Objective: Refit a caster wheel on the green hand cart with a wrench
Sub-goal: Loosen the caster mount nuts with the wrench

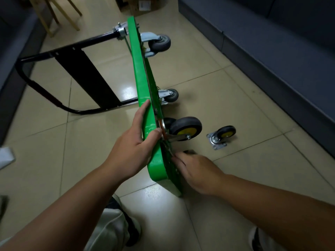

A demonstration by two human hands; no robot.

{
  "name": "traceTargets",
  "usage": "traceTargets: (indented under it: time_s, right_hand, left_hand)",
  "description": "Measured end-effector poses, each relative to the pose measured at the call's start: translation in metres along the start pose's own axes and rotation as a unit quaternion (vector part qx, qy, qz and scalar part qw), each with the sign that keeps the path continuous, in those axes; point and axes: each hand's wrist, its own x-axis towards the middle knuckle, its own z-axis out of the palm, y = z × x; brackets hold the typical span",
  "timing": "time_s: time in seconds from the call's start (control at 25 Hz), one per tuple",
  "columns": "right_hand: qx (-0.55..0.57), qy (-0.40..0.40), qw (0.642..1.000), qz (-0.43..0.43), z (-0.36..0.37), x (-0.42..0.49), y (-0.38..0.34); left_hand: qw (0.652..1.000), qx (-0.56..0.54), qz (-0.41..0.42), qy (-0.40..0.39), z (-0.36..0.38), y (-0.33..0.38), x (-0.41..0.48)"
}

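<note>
Your left hand (134, 147) grips the top edge of the green plastic hand cart (143, 84), steadying it on its side mid-frame so your right hand (197, 169), whose grasp I cannot tell, reaches the underside, with the loose yellow-hubbed caster wheel (222, 137) on the floor (235, 98) centre right.

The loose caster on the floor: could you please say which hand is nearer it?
Right. The right hand is at the cart underside, facing the loose caster; the left hand grips the cart edge, farther off.

Glossy green cart (140, 78), probably plastic
</note>
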Motion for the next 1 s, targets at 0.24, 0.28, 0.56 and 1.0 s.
traceTargets:
  time_s: [0.24, 0.28, 0.56, 1.0]
  right_hand:
    - [0.118, 0.039, 0.981, 0.151, -0.054, -0.034, -0.016]
    - [0.127, 0.056, 0.976, 0.165, -0.059, -0.031, -0.025]
    - [0.452, 0.025, 0.854, 0.256, -0.057, -0.015, -0.071]
    - [0.468, 0.036, 0.869, 0.156, -0.03, -0.023, -0.074]
  left_hand:
    - [1.0, -0.004, -0.009, 0.0, 0.001, -0.001, 0.0]
    - [1.0, -0.002, -0.009, 0.001, 0.001, -0.001, 0.0]
    - [1.0, 0.004, -0.01, 0.011, 0.004, 0.0, 0.001]
    - [0.995, 0.079, -0.034, 0.039, 0.01, 0.005, -0.001]
